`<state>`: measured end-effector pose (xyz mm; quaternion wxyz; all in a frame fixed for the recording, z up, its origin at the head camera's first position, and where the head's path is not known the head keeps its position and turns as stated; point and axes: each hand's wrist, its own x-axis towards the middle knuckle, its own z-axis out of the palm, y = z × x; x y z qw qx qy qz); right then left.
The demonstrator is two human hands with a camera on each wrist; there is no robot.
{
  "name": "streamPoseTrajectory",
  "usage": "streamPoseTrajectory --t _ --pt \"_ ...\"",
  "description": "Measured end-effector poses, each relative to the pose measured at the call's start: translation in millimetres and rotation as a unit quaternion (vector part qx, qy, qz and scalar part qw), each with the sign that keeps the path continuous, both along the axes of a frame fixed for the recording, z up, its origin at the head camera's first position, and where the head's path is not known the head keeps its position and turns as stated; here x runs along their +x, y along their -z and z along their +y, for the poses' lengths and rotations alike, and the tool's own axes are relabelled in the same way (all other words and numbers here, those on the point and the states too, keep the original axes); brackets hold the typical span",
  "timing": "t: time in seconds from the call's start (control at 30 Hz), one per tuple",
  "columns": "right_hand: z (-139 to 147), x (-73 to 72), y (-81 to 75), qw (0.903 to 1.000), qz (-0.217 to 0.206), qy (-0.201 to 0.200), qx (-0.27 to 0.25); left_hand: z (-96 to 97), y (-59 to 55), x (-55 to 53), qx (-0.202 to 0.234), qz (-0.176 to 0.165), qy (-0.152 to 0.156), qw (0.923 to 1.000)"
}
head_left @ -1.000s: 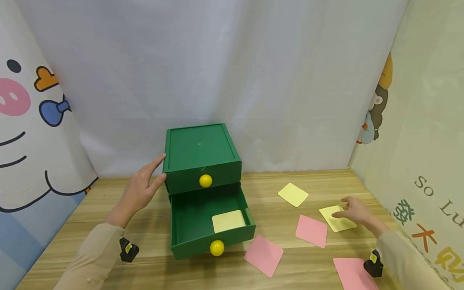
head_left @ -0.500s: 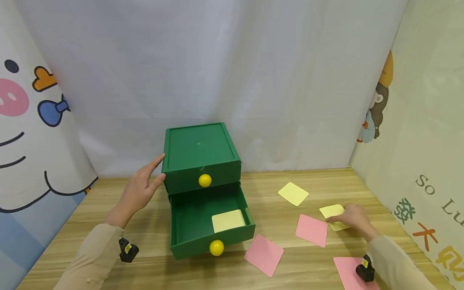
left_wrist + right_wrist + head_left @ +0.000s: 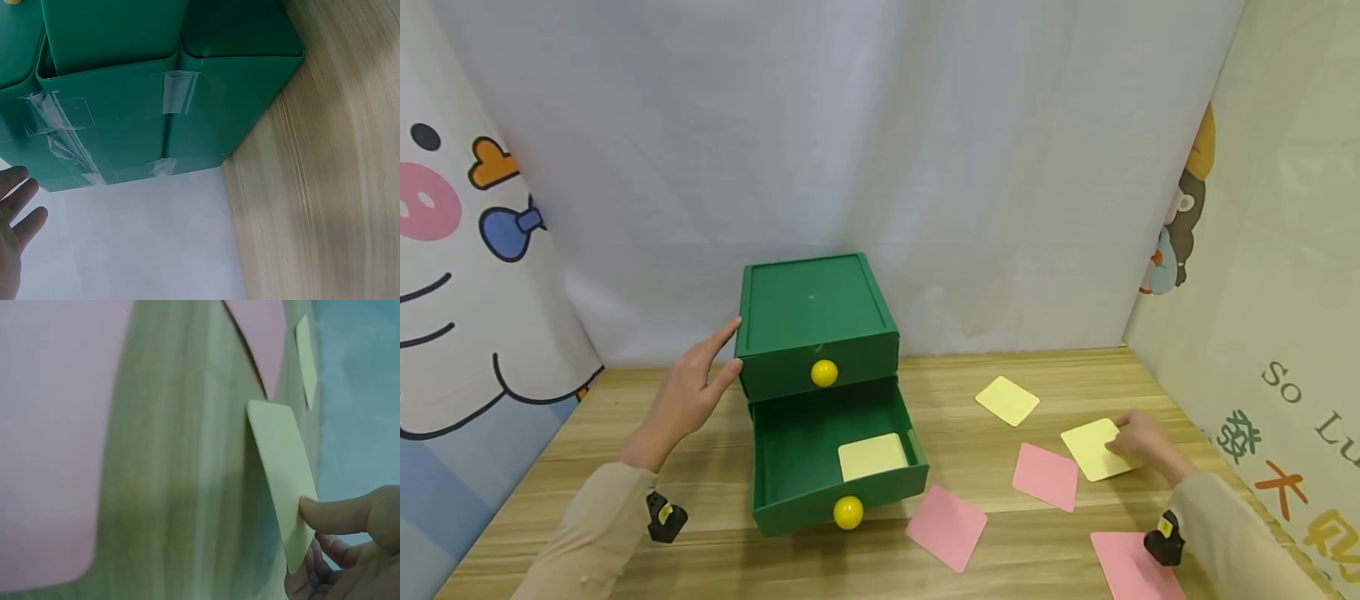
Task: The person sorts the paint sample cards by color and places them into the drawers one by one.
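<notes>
My left hand (image 3: 688,396) rests with straight fingers against the left side of a green drawer cabinet (image 3: 816,304). In the left wrist view its fingers (image 3: 30,226) lie along the taped cabinet side (image 3: 119,137). The lower drawer (image 3: 797,454) is pulled out, with a pale yellow card (image 3: 872,457) lying inside at its front right. At the right, my right hand (image 3: 1150,442) pinches the edge of a yellow card (image 3: 1090,448). The right wrist view shows the thumb on top of this card (image 3: 284,465), its near part tilted up from the table.
Another yellow card (image 3: 1007,401) lies farther back on the wooden table (image 3: 947,375). Pink cards lie beside the drawer (image 3: 946,528), in the middle right (image 3: 1046,477) and near the front (image 3: 1131,562). Yellow knobs (image 3: 847,512) stick out from the drawers. A white curtain (image 3: 1000,183) stands behind.
My right hand has come down onto the yellow card, and its fingers have closed on the card's right edge. The left hand, cabinet and other cards have stayed put.
</notes>
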<state>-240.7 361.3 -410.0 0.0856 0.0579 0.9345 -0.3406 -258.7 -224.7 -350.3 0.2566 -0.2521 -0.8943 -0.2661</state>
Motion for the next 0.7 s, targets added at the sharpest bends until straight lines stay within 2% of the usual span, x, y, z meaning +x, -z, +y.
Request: streamPoseTrajectory --t 0.17,0.23,0.47,0.7 --pt "7 -1.4 -5.3 0.9975 -0.015 -0.022 -0.066 0.0 -0.2 -0.3 0.002 0.0 0.003 1.0" --pt "8 -2.0 -9.7 0.9963 -0.016 -0.036 -0.076 0.0 -0.4 -0.1 0.003 0.0 0.004 1.0" --pt "-3 -4.0 -35.2 0.9936 0.005 -0.085 -0.075 -0.1 -0.4 0.0 0.002 0.0 0.005 1.0" --pt "-35 -9.1 -72.9 0.9914 0.038 -0.108 -0.062 -0.1 0.0 0.0 0.002 -0.001 0.003 1.0"
